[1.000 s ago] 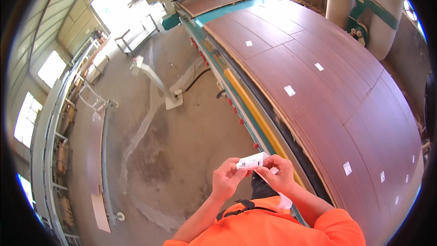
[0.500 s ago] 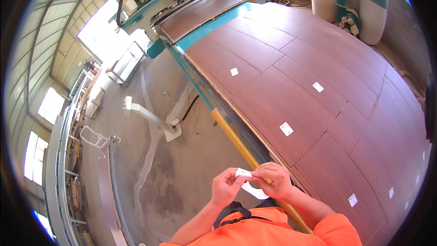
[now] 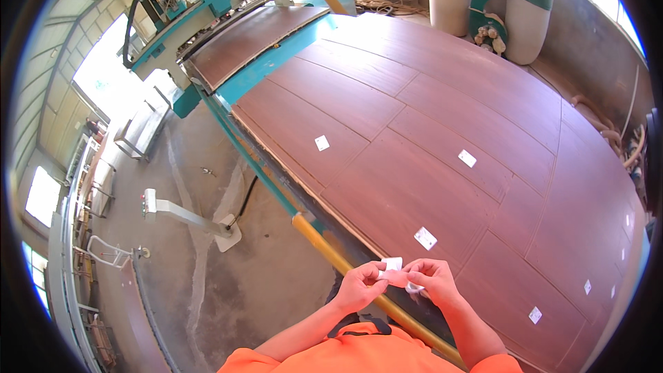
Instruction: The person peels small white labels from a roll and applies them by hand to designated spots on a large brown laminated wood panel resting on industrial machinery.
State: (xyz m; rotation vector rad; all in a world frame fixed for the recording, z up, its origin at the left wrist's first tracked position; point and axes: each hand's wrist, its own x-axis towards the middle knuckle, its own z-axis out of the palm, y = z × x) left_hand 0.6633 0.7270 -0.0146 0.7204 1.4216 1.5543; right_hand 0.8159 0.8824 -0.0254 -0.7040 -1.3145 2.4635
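Just above the near left edge of the brown panel (image 3: 400, 166), my two hands meet in front of me. Fingers and thumb of my left hand (image 3: 360, 287) pinch a small white sticker strip (image 3: 392, 264), part of which stands up over the fingertips. My right hand (image 3: 434, 280) is closed at the other side of the strip, where a curled white piece pokes out below the fingers. Whether that is the same strip, I cannot tell. Several white stickers, such as one nearby (image 3: 425, 238), lie on the panel, which grooves or cuts divide into rectangles.
A yellow tube (image 3: 324, 243) runs along the bed's near side. On the floor at left stands a grey control pedestal (image 3: 186, 211). A green cutting machine (image 3: 162, 0) spans the far end; dust-collector bags (image 3: 528, 10) hang beyond the panel. A trolley (image 3: 110, 252) is far left.
My view has shifted toward the panel. The strip, earlier held flat between my fingertips, now stands up at my left fingers, and the long white tail below my hands has shrunk to a curled piece.
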